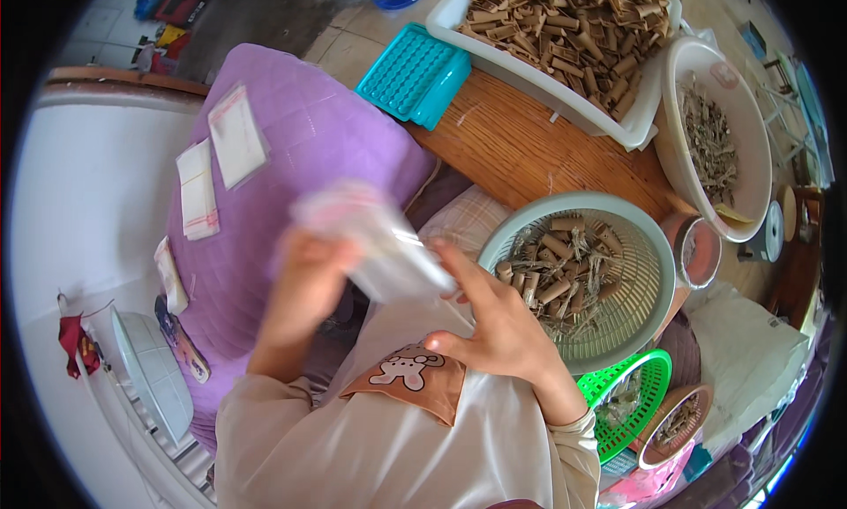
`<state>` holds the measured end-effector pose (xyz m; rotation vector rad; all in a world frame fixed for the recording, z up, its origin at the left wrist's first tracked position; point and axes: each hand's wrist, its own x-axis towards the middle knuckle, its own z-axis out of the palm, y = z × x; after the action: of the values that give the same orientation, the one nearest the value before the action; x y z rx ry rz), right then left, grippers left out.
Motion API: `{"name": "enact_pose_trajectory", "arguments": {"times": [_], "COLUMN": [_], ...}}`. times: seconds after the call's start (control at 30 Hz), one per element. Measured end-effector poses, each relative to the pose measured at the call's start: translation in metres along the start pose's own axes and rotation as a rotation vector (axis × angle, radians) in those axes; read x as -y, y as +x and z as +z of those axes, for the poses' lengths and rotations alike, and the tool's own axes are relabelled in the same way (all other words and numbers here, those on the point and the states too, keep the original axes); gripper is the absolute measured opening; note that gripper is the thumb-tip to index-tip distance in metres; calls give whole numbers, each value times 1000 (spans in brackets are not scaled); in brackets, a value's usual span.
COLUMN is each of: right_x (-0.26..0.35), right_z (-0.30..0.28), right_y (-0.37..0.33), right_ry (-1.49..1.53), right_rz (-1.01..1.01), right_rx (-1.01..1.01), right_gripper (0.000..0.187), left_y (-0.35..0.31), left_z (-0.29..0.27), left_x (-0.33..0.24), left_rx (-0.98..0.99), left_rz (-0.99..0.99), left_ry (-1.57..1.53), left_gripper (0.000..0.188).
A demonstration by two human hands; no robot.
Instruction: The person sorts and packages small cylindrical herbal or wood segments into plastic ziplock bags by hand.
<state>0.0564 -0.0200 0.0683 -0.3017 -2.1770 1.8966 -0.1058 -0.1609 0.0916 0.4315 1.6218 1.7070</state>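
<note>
Clear plastic bag (379, 240), small and blurred, sits between both hands above the lap, just off the near edge of the purple quilted cloth (300, 147). Left hand (304, 284) grips its left side with curled fingers; right hand (494, 319) pinches its right end, thumb and forefinger closed on it. Beside the right hand stands a pale green round sieve basket (653, 271) of brown tubes. Two flat packets (221, 165) lie near the cloth's left edge.
</note>
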Motion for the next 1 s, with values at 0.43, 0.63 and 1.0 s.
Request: {"name": "enact_pose_trajectory", "arguments": {"times": [0.43,0.63,1.0], "right_x": [24,54,40], "right_z": [96,100,87], "right_y": [196,225,242], "right_ry": [5,-267,-259], "right_rz": [-110,40,109], "right_rx": [-273,-93,72], "right_gripper": [29,40,21], "left_y": [6,7,3], "left_z": [-221,-194,-81], "left_x": [-98,-98,-76], "left_rx": [-654,-660,-567], "left_rz": [-70,-6,559], "left_ry": [1325,1227,783], "left_gripper": [44,47,21]}}
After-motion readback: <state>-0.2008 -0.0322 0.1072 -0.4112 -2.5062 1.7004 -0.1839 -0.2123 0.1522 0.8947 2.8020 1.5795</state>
